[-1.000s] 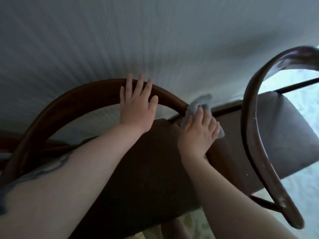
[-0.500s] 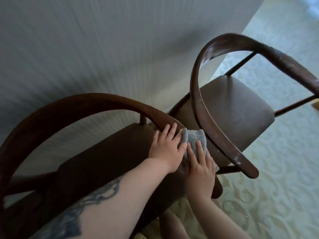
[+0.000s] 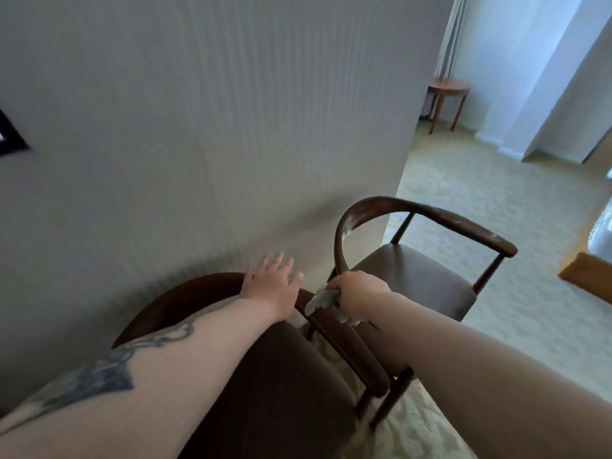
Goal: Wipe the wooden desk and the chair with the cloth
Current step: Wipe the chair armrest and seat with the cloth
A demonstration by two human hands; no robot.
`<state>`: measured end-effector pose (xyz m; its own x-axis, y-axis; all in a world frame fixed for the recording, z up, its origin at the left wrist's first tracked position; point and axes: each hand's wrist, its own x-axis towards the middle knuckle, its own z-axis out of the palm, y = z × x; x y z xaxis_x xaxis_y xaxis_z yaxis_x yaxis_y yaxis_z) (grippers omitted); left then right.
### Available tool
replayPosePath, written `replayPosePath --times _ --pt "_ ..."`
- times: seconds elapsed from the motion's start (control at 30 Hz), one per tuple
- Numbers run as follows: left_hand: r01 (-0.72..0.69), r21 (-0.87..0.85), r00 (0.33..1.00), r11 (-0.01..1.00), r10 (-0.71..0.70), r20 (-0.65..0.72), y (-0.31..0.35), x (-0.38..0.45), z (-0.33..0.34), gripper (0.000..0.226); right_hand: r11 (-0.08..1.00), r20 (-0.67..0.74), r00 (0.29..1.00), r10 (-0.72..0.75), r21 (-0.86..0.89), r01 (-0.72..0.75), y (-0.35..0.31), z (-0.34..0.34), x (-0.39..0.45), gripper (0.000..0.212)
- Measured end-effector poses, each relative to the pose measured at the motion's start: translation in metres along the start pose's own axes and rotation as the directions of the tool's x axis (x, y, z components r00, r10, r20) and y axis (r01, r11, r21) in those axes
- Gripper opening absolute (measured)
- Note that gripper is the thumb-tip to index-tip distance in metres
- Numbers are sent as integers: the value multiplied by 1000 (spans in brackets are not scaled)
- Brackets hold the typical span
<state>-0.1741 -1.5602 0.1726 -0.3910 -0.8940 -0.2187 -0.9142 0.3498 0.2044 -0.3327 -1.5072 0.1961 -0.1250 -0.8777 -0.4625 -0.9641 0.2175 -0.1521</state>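
Note:
A dark wooden chair (image 3: 185, 293) with a curved back rail and a brown seat stands against the wall, right below me. My left hand (image 3: 273, 283) rests flat on the top of its rail, fingers spread, holding nothing. My right hand (image 3: 359, 294) is closed around a grey cloth (image 3: 323, 299), pressing it onto the chair's right arm rail. The cloth sticks out on both sides of my fist. No desk is visible.
A second chair (image 3: 427, 276) of the same kind stands just to the right, its rail close to my right hand. The wall (image 3: 231, 127) runs behind both. Pale carpet (image 3: 496, 200) spreads to the right, with a small round table (image 3: 448, 86) far off and a wooden corner (image 3: 586, 274) at right.
The view has risen and pulled back from the chairs. My left hand slid from beside the cloth up onto the rail, and my right hand closed into a fist around the cloth on the arm.

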Motion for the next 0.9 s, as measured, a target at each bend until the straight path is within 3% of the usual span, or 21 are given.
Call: replayPosePath --times 0.13,0.23,0.4,0.63,0.9 --pt "30 88 997 996 -23 -80 3 -16 -69 52 995 -153 984 -95 -51 88 -31 -58 -32 42" --pt "15 162 991 987 7 -136 6 -33 -112 43 990 -267 955 -130 -85 110 -47 -96 -55 42" --pt "74 -34 964 997 -80 -255 6 -63 -162 47 987 -381 910 -163 -56 153 -66 -140 -88 40" --pt "159 -81 920 984 -177 -349 16 -92 -180 48 960 -405 872 -276 -75 269 -63 -155 -119 41" --pt "200 -72 875 977 -211 -436 91 -108 -199 46 957 -454 848 -275 -49 284 20 -189 -160 42"
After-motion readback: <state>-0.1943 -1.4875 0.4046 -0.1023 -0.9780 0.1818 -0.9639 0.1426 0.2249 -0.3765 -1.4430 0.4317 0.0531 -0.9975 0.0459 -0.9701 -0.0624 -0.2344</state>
